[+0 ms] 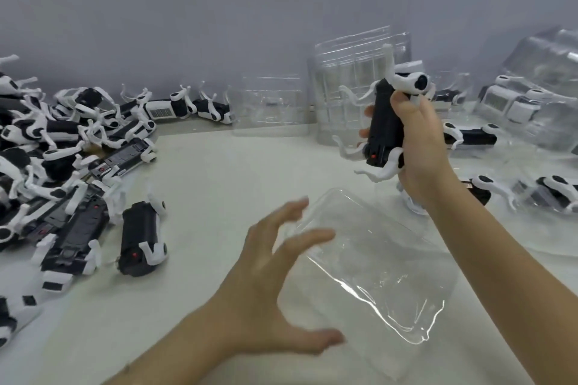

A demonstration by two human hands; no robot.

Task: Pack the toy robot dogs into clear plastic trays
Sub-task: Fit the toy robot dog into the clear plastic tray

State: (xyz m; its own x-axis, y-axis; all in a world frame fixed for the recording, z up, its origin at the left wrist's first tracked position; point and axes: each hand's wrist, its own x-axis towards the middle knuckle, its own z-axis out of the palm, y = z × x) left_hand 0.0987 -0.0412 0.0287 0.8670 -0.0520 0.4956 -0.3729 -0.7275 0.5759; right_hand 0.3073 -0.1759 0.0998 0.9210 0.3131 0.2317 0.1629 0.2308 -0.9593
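Nearest, the left hand (pixel 269 284) hovered low over the white desk (pixel 219 181). Its fingers were spread wide and slightly curved, thumb out, with nothing in its grasp. The fingertips sat at the near-left edge of a clear tray (pixel 375 275), but that spot was blurred, so I couldn't tell whether they touched it. The tray lay flat on the desk just right of centre, skewed, with one corner pointing to the far left.

Left of that hand, a single black dog (pixel 144 237) lay on the desk with its white legs sticking out. It sat at the edge of a big pile of loose dogs (pixel 47 150), black and white and tangled, which filled the left side.

Further back, the right hand (pixel 419 141) was raised above the desk beyond the tray. Its fingers and thumb were wrapped round the black body of a toy robot dog (pixel 386 122). The dog was held roughly upright, head end up and white legs splayed to the left, clear of both the tray and the desk.

Behind the right forearm, two loose dogs (pixel 469 134) (pixel 556 194) lay on the desk. At far right stood packed trays (pixel 525 103) with dogs visible inside them.

Farthest, a tall stack of clear trays (pixel 344 87) stood on edge behind the held dog, with a lower tray (pixel 269 106) just to its left. A few more dogs (pixel 187 106) lay along the far edge of the desk against the grey wall (pixel 219 9).
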